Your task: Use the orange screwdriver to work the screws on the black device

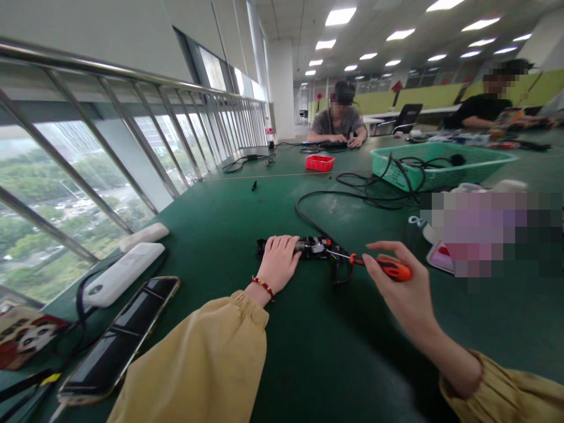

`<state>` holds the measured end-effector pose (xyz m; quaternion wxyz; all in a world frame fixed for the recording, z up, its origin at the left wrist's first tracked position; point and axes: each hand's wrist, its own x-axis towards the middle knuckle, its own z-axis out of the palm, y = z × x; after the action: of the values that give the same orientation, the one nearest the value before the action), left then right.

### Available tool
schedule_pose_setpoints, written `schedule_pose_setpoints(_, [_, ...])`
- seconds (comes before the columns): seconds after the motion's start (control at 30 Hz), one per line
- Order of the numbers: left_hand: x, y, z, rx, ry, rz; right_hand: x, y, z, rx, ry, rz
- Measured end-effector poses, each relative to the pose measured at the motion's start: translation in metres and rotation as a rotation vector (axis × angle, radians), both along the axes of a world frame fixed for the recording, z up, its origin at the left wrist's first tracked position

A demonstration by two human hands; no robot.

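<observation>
On the green table lies a black handheld electric device (314,249) with its casing opened, showing wires and inner parts; a black cord runs from it. My left hand (278,262) rests over its left part, fingers closed around the body and pressing it to the table. In my right hand (403,288) is a screwdriver (394,268) with an orange and black handle. Its shaft points left, and the tip reaches the wires and parts in the device's right half. Whether the tip sits in a screw, I cannot tell.
A green basket (445,170) with black cables stands at the back right, near a small red tray (319,163). A phone (121,335) and a white power bank (126,275) lie at the left by the railing (132,82). Two people sit farther back.
</observation>
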<state>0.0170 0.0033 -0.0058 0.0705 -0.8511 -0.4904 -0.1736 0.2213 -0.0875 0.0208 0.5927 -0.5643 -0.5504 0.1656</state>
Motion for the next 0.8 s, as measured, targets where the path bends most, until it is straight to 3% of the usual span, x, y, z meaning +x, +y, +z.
schedule_pose_setpoints(0.1, [0.0002, 0.0002, -0.0003, 0.002, 0.005, -0.001, 0.0003, 0.0005, 0.0003, 0.122, 0.055, -0.004])
schedule_pose_setpoints(0.27, [-0.0001, 0.0004, -0.0008, 0.015, -0.005, -0.008, 0.0018, 0.0008, -0.0011, -0.057, 0.09, 0.026])
schedule_pose_setpoints(0.43, [-0.0003, 0.0003, -0.0002, 0.013, -0.002, -0.01, -0.0005, 0.0004, -0.0008, 0.122, 0.18, 0.045])
schedule_pose_setpoints(0.6, [-0.0008, -0.0001, 0.0006, 0.013, -0.01, -0.014, -0.0001, -0.0001, -0.005, -0.125, 0.232, 0.113])
schedule_pose_setpoints(0.8, [-0.001, 0.0008, -0.0007, 0.003, -0.031, -0.019, 0.0044, 0.0011, -0.0089, -0.035, 0.124, 0.072])
